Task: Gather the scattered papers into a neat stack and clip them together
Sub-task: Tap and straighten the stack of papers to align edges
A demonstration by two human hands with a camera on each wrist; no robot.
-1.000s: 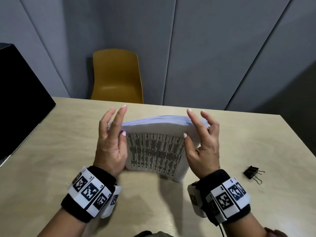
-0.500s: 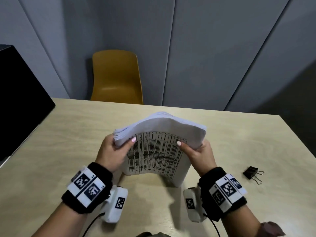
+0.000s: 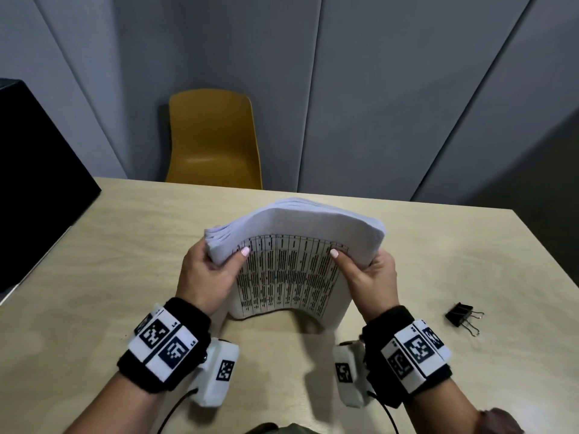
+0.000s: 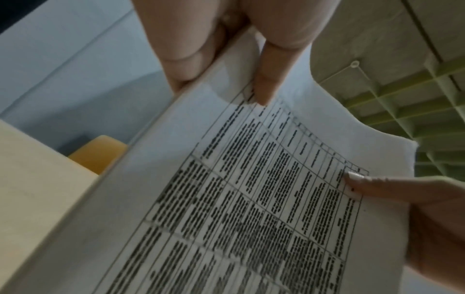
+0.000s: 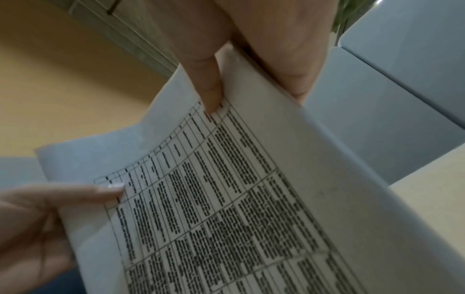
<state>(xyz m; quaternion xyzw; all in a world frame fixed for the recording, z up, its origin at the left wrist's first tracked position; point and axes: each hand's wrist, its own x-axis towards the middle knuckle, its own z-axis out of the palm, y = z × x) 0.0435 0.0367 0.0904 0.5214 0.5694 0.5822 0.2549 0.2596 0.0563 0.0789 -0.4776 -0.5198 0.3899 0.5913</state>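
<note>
Two hands (image 3: 203,277) grip paper stack (image 3: 291,267).

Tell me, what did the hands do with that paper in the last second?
The left hand and right hand, fingers straight beside the paper stack before, now grip its top corners and bow it. Its lower edge stays on the table; the binder clip has not moved.

Left hand (image 3: 205,278) & right hand (image 3: 371,277): pale pink nails (image 3: 245,251); wrists w/ blk bands (image 3: 188,314), white b/w code tags (image 3: 163,339), white cam pods (image 3: 216,374), blk cables (image 3: 175,410); maroon cuff (image 3: 501,421) R side
</note>
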